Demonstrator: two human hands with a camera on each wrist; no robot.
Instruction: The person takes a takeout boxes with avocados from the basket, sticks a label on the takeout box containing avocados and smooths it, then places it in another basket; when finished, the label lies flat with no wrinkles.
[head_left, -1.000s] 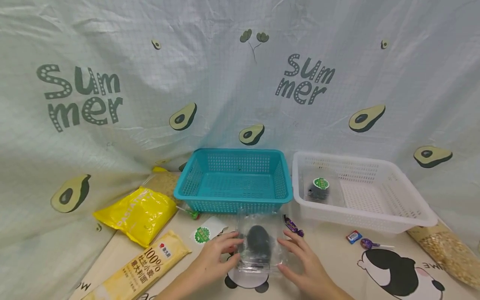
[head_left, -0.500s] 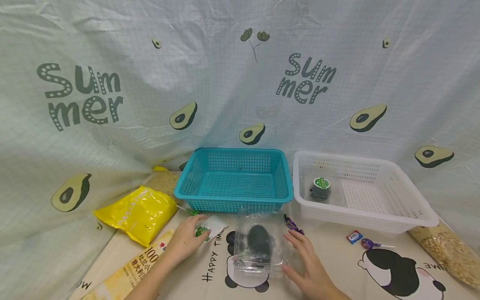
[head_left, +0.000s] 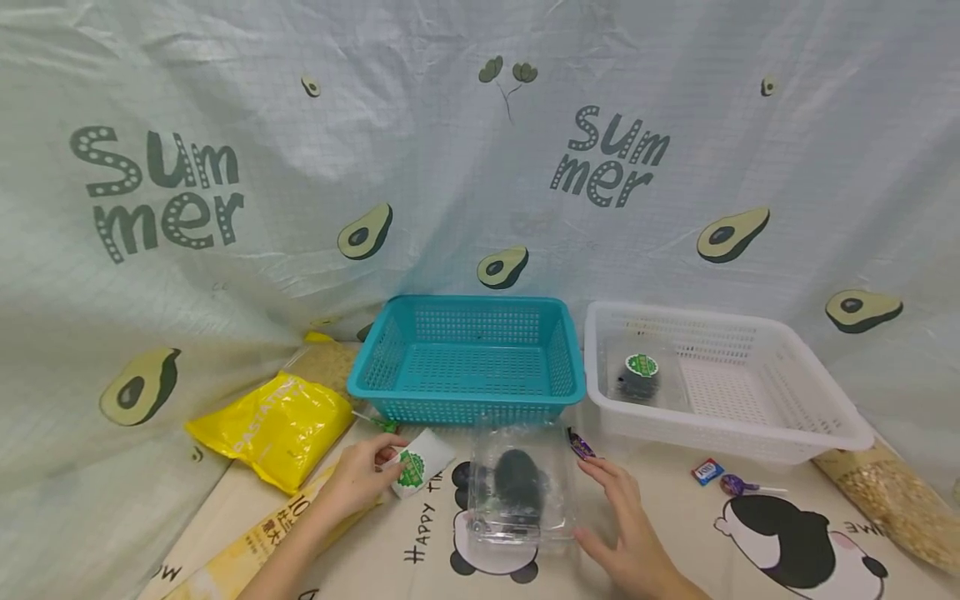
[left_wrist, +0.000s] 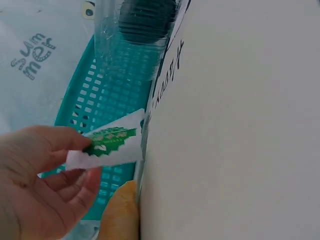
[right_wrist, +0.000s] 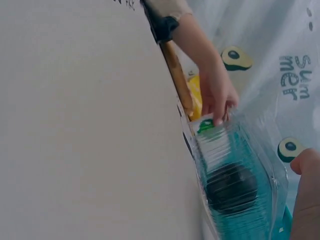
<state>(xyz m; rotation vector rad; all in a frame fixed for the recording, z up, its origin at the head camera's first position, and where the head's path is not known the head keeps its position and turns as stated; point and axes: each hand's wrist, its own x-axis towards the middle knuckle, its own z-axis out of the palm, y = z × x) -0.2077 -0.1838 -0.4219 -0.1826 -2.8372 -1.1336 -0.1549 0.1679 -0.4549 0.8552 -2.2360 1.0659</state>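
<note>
Between thumb and fingers, my left hand [head_left: 352, 483] pinches a small white paper [head_left: 437, 452] bearing a round green sticker [left_wrist: 112, 141]. In the left wrist view the paper tilts up at the fingertips. To its right lies a clear plastic clamshell box [head_left: 551, 508] with a dark oval thing [head_left: 517, 477] inside. My right hand [head_left: 628, 533] rests beside the box's right side, fingers loosely spread and holding nothing. Its fingertips are close to a purple-wrapped candy [head_left: 579, 443].
Behind stand a teal basket [head_left: 465, 408] and a white basket [head_left: 727, 433], the latter holding a similar stickered box [head_left: 675, 387]. On the left lie a yellow bag [head_left: 281, 433] and a pasta pack [head_left: 247, 550]. A lollipop [head_left: 735, 485], small candy [head_left: 707, 472] and grain bag [head_left: 892, 504] lie right.
My left hand has left the clear box, moved left to the stickered paper and picked at it, turning it slightly. The right hand has shifted slightly right, away from the box.
</note>
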